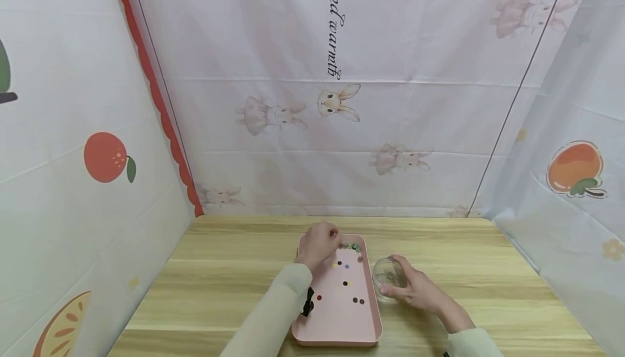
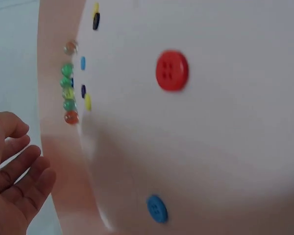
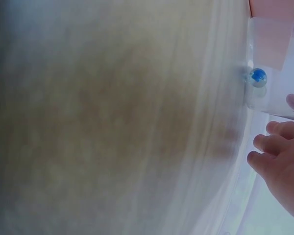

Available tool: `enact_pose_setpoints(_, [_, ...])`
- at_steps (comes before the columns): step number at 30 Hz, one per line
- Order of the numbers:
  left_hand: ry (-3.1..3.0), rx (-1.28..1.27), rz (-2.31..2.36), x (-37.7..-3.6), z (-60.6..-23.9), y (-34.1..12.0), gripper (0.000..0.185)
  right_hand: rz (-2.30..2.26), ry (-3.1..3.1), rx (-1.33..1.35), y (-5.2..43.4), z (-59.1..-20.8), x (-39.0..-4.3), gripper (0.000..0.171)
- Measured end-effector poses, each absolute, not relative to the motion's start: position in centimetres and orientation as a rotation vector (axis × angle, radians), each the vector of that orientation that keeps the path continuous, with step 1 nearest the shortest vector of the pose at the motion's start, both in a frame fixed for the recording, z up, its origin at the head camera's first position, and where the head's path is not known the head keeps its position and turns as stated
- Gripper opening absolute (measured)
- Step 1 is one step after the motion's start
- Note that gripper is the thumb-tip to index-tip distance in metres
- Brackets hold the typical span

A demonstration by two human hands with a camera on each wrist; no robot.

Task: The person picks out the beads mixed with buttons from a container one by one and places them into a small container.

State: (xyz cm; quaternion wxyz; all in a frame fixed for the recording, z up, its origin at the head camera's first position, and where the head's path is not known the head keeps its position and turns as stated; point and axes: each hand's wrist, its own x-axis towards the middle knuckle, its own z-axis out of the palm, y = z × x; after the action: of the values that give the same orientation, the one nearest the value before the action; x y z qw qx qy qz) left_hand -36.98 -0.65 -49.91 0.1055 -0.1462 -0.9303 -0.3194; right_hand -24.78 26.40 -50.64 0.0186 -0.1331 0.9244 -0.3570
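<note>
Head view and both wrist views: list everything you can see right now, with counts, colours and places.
Pink plastic tray: one, on the table centre.
Small glass marbles: a row of about six, green, orange and clear, along the tray's far rim.
Flat buttons: several, red, blue, yellow and dark, scattered in the tray.
Clear glass bowl: one, right of the tray, with a blue marble inside.
Wooden table: one, light.
Printed fabric walls: around.
Left hand: at the tray's far left corner.
Right hand: holding the bowl.

Left hand (image 2: 12, 176), fingers relaxed, beside a pink tray (image 2: 63, 161) holding buttons and, seemingly, marbles (image 2: 68, 90).
</note>
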Motion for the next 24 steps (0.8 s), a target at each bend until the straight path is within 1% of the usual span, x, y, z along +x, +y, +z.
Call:
enact_pose_setpoints(5, [-2.797, -0.458, -0.876, -37.67, -50.20, -0.79, 0.010, -1.103, 2.873, -0.415, 26.47, -50.70, -24.73, 0.092])
enact_pose_setpoints(14, [-2.824, -0.654, -0.696, -37.93, -49.83, -0.40, 0.011, -1.097, 2.885, -0.413, 26.53, -50.60, -24.75, 0.090])
enact_pose_setpoints(17, [-2.809, -0.685, -0.684, -38.05, -49.98, -0.22, 0.018, -1.098, 2.877, -0.399, 26.52, -50.42, -24.64, 0.090])
enact_pose_setpoints(21, [-2.818, -0.713, -0.670, -37.96, -50.12, -0.08, 0.039, -1.100, 2.853, -0.395, 26.51, -50.20, -24.50, 0.091])
enact_pose_setpoints(24, [-2.844, -0.737, -0.641, -37.75, -50.17, 0.00, 0.048, -1.097, 2.843, -0.390, 26.49, -50.20, -24.47, 0.092])
